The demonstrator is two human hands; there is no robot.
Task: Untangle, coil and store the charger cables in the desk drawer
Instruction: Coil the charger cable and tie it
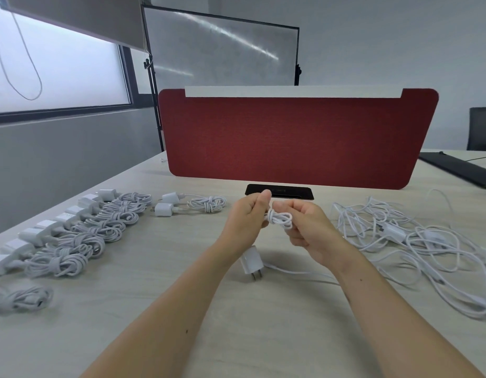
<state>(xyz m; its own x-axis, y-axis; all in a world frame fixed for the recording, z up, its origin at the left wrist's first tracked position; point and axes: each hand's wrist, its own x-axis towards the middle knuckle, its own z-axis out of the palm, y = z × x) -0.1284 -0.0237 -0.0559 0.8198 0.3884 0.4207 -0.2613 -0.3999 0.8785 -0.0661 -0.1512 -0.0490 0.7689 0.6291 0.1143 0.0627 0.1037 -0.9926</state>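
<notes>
Above the middle of the desk I hold a small coil of white charger cable [279, 218] between both hands. My left hand [246, 218] pinches the cable end at the top of the coil. My right hand [308, 227] grips the coil's right side. Below my hands a white plug adapter [252, 261] lies on the desk, and a cable runs from it to the right. A tangled heap of white cables [416, 241] lies at the right. Several coiled chargers [80, 236] lie in a row at the left. No drawer is in view.
A red felt divider [296, 137] stands across the back of the desk, with a black cable port [291, 192] at its foot. Two coiled chargers [192, 204] lie left of the port. A loose coil [20, 298] sits near the left front. A black keyboard [460, 169] lies far right.
</notes>
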